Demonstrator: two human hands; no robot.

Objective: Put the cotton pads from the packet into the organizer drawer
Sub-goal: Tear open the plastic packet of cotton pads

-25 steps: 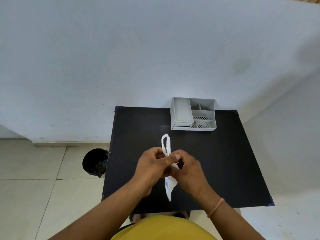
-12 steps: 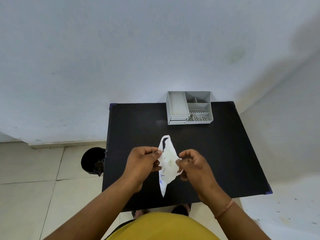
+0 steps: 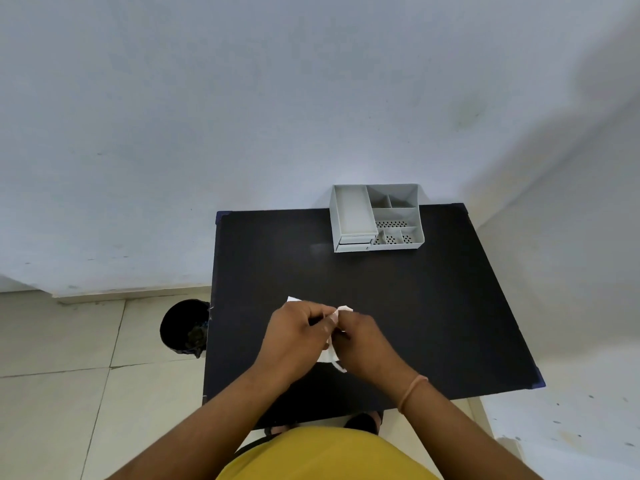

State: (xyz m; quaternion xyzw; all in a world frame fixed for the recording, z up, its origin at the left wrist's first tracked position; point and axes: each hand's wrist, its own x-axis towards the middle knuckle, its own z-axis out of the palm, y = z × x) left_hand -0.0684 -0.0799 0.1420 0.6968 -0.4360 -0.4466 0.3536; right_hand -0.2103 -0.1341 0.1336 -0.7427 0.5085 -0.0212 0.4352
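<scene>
Both hands have closed together again, bunching the packet [image 3: 329, 353] above the tabletop [image 3: 433, 306]. Left hand [image 3: 294, 336] and right hand [image 3: 363, 344] each pinch it; I'd tear gently, organizer [image 3: 375, 218] well apart.

Small black table against pale blue-white wall, tiled floor, corner room.

Wall [image 3: 242, 116] plain, matte, pale blue-white, a few faint scuffs and one greenish smudge upper right; second wall [image 3: 588, 237] meets it at right, forming a corner, darker shade falling across the upper right; black table [image 3: 433, 323] square-topped, back edge touching the wall, blue corner caps visible at rear left and front right; floor [image 3: 69, 393] of large beige tiles with thin dark grout lines; pale skirting strip [image 3: 121, 296] along the wall base; black round bin [image 3: 183, 327] on the floor just beside the table's left edge, dark debris inside; right-hand floor whitish, speckled; light soft, even, diffuse.
</scene>
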